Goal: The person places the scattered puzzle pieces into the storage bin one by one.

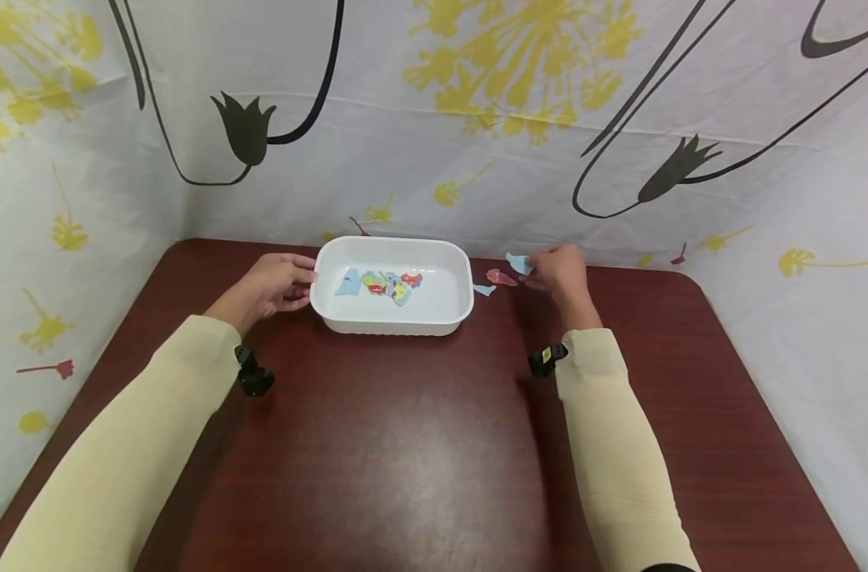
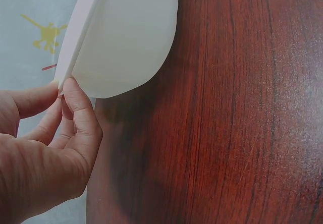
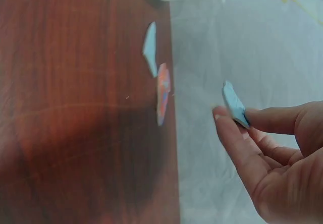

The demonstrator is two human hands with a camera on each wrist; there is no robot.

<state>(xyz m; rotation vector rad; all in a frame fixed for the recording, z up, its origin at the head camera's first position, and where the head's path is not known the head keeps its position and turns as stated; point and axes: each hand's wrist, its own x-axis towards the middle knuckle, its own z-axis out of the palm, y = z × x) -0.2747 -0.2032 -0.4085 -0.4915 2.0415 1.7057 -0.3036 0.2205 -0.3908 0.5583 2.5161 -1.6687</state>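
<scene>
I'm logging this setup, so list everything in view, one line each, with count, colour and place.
Table: 1, reddish brown, across the lower head view
Tray: 1, white, near the table's far edge
Single piece: 1, light blue, inside the tray, left part
Clustered pieces: several, exact count unclear, multicoloured, mid-tray
Small blue piece: 1, light blue, on the table, right of the tray
Red piece: 1, pinkish red, right of that
Held piece: 1, light blue, right of the red piece
Patterned cloth: count unclear, white with yellow, red and dark flowers, around the table
Wrist cameras: 2, black, one per wrist
Sleeves: 2, cream, both arms
Left hand: 1, bare, pinching the tray's left rim
Right hand: 1, bare, pinching the held piece
</scene>
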